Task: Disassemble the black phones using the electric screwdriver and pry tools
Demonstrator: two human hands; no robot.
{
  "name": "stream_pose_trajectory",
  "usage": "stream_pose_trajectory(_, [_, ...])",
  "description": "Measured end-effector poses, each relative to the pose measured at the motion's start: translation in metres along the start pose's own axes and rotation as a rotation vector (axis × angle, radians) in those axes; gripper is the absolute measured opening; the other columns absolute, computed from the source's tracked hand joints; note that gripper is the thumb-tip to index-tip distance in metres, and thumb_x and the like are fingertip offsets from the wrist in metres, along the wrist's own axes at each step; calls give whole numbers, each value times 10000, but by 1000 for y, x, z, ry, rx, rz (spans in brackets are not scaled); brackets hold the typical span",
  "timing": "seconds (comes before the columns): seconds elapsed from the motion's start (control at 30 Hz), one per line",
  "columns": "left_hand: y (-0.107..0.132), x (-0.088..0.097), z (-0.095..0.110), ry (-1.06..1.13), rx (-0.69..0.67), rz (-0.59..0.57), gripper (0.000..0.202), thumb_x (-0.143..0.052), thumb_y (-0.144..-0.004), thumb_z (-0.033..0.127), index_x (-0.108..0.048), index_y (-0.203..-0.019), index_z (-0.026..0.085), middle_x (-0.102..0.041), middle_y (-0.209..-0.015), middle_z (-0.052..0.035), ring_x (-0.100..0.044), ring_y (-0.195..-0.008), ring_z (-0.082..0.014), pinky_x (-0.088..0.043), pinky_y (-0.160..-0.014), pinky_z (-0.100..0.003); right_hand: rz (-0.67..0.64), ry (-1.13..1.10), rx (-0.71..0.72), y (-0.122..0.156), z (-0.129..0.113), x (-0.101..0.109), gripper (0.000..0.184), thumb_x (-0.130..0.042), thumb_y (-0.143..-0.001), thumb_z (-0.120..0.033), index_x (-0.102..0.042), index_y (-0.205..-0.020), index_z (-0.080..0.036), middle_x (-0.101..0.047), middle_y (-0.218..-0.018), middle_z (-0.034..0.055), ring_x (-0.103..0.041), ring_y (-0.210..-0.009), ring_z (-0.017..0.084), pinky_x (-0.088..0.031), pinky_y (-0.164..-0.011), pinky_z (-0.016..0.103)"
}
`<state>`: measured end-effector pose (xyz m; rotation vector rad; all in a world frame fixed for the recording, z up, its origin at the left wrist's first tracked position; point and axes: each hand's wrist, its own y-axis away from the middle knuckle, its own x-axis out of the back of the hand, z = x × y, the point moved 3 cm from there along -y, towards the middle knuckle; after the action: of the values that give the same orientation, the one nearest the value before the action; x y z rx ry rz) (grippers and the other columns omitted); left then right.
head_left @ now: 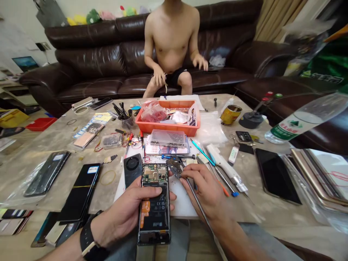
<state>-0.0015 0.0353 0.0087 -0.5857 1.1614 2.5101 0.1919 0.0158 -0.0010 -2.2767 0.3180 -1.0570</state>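
Observation:
My left hand (130, 197) is wrapped round an opened smartphone (154, 221), its thumb lying on the black battery. The back is off, so the green circuit board (154, 173) shows at the top end. In my right hand (203, 188) is a long thin metal tool (199, 206), its shaft running down toward the lower edge. A dark, irregular phone inner cover (174, 166) sits at my right fingertips, close to the phone's top right corner; whether the fingers or the tool's tip hold it, I cannot tell. Behind the phone lies a dark back panel with a round camera ring (132, 168).
An orange tray (168, 127) of bagged parts stands mid-table, a clear screw box (168, 138) before it. Screwdrivers and a white pen-like tool (225, 166) lie right of centre. Phones flank both sides. A water bottle (307, 119) stands right; a person (172, 40) sits opposite.

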Motion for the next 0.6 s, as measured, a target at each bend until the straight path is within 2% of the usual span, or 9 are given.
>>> stream_pose_trajectory(0.13, [0, 0, 0, 7, 2, 17, 350, -750, -778, 127, -618, -1102, 145, -777, -955, -191, -754, -746, -261, -604, -729, -397, -10, -5, -21, 1, 1, -2, 129, -600, -930, -117, -615, -987, -232, -638, -995, 44, -640, -928, 168, -530, -780, 286])
stream_pose_trajectory(0.23, [0, 0, 2, 40, -1, 13, 367, -730, -793, 113, -623, -1142, 141, -774, -971, -195, -760, -777, -280, -613, -728, -418, 0, -65, -101, 0, 4, 0, 104, -581, -943, -146, -618, -981, -235, -648, -999, 52, -645, -944, 180, -527, -805, 306])
stream_pose_trajectory(0.37, [-2, 5, 7, 110, -37, 131, 380, -676, -808, 60, -632, -1181, 120, -775, -962, -177, -765, -758, -281, -632, -690, -423, 23, -209, -379, -2, 13, 2, 43, -596, -931, -262, -632, -916, -244, -674, -935, 43, -643, -885, 201, -522, -792, 330])
stream_pose_trajectory(0.43, [-2, 6, 9, 144, -69, 202, 369, -666, -794, 25, -644, -1151, 118, -777, -933, -156, -765, -734, -271, -638, -703, -431, 24, -258, -544, -2, 18, 1, 94, -624, -900, -336, -639, -882, -245, -689, -904, 41, -647, -838, 206, -526, -769, 332])
stream_pose_trajectory(0.6, [-3, 4, 11, 166, -80, 205, 300, -684, -772, 17, -669, -1053, 119, -778, -908, -148, -764, -711, -288, -640, -671, -442, -26, -315, -858, -7, 20, 2, 215, -690, -799, -435, -647, -856, -232, -730, -792, 38, -683, -710, 207, -519, -644, 306])
